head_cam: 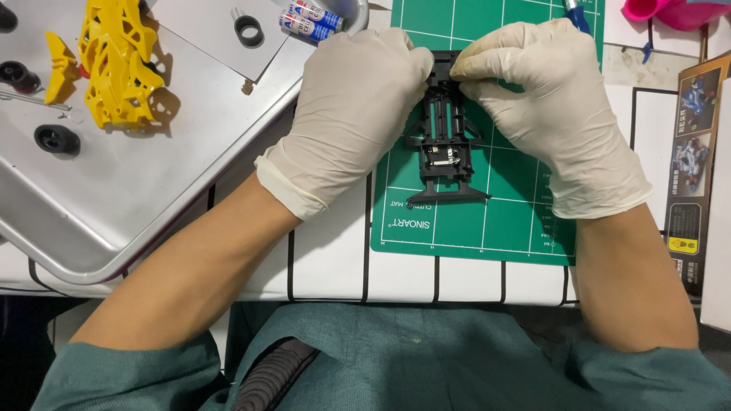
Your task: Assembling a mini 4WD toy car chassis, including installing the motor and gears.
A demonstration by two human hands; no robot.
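Gloved hands meet over a black toy-car chassis [444, 141] lying on the green cutting mat [518, 221]: left hand [354, 106] closed around its far end, right hand [544, 99] pinching there. Fitting seems underway; steady pressure suits next. Beyond, yellow body parts [114, 65] lie on the metal tray [114, 221].

Both gloved hands, left [352, 114] and right [548, 106], pinched the far end of a black chassis [444, 141]. It lay on a green cutting mat [518, 213].

chassis [444, 144] on cutting mat [518, 221] w/ hands at far end, tray [114, 221] left, booklet [691, 175] right
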